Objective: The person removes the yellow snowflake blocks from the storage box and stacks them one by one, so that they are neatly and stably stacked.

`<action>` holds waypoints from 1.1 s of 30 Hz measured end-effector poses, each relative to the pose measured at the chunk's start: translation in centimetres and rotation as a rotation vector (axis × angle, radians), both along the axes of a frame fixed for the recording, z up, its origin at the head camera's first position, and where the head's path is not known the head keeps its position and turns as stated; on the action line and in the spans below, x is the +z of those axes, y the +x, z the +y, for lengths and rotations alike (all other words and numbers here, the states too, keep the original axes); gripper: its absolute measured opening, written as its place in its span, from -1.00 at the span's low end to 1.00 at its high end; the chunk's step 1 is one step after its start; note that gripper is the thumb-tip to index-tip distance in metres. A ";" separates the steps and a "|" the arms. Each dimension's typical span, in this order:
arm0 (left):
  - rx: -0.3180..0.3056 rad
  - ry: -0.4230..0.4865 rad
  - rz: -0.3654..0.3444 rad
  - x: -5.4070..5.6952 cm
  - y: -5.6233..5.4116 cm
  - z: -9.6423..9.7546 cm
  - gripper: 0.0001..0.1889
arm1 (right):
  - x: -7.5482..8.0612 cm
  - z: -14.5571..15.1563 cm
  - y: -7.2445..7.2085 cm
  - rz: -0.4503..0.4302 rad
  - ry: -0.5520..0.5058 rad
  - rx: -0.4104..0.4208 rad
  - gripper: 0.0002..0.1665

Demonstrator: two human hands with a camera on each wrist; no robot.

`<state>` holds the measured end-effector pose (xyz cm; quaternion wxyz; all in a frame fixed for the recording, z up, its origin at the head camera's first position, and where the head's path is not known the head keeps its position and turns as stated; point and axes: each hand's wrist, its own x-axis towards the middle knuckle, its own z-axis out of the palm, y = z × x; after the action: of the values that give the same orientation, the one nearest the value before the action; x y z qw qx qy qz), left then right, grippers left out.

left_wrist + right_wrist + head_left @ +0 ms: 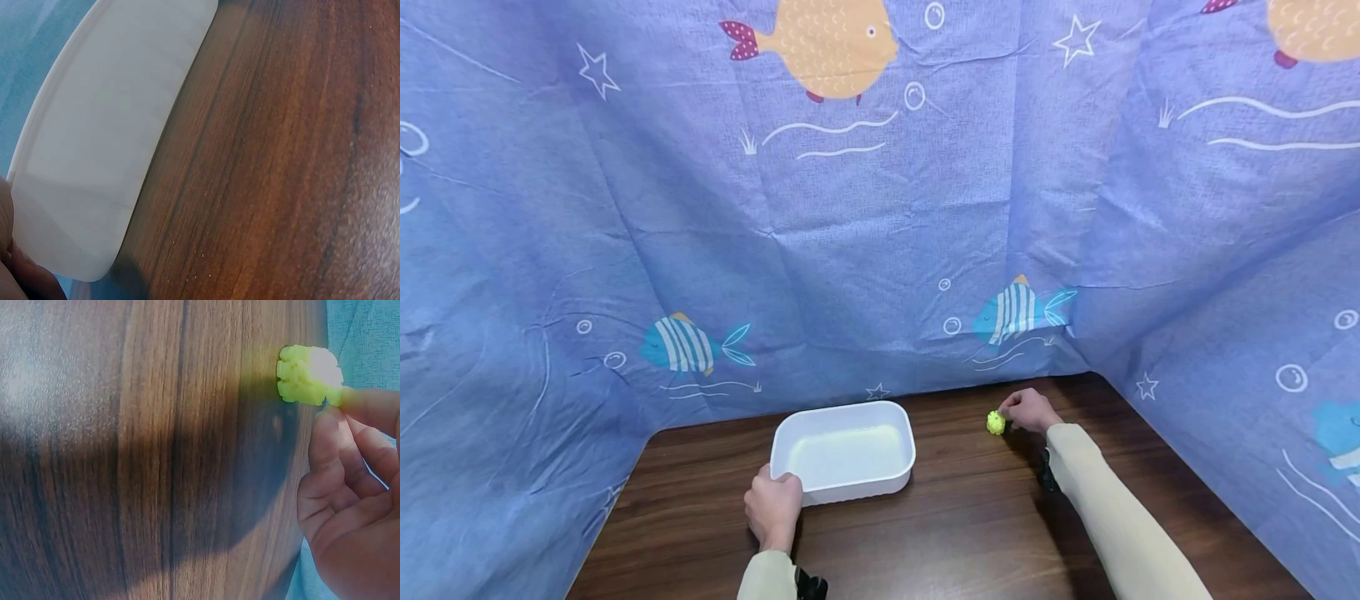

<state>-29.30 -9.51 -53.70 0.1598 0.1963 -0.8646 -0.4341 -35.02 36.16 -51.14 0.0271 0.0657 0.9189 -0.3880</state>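
A white rectangular plastic tub with rounded corners stands on the table. My left hand grips its near left corner, thumb at the rim. In the left wrist view the outer wall of the tub fills the left side, and only a little of the left hand shows. To the right of the tub, my right hand pinches a small, bumpy yellow-green object by its edge. Close up in the right wrist view, thumb and forefinger meet on a little nub of this lobed object.
The dark wood-grain table carries both. A blue cloth printed with fish, stars and bubbles hangs behind the table and along both sides, close to its edges. A shadow falls beneath the right forearm.
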 end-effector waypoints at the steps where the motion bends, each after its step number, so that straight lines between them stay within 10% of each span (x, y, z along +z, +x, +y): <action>1: 0.000 0.001 -0.002 0.0 0.0 0.0 -0.55 | -0.1 0.0 0.0 -0.001 0.002 -0.001 -0.81; 33: -0.019 -0.004 -0.024 0.0 0.0 -0.2 -0.51 | -0.2 -0.5 0.9 0.013 0.000 -0.019 -0.78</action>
<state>-29.31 -9.74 -53.66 0.1457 0.1928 -0.8691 -0.4316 -34.09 35.70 -51.36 0.0172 0.0720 0.9183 -0.3888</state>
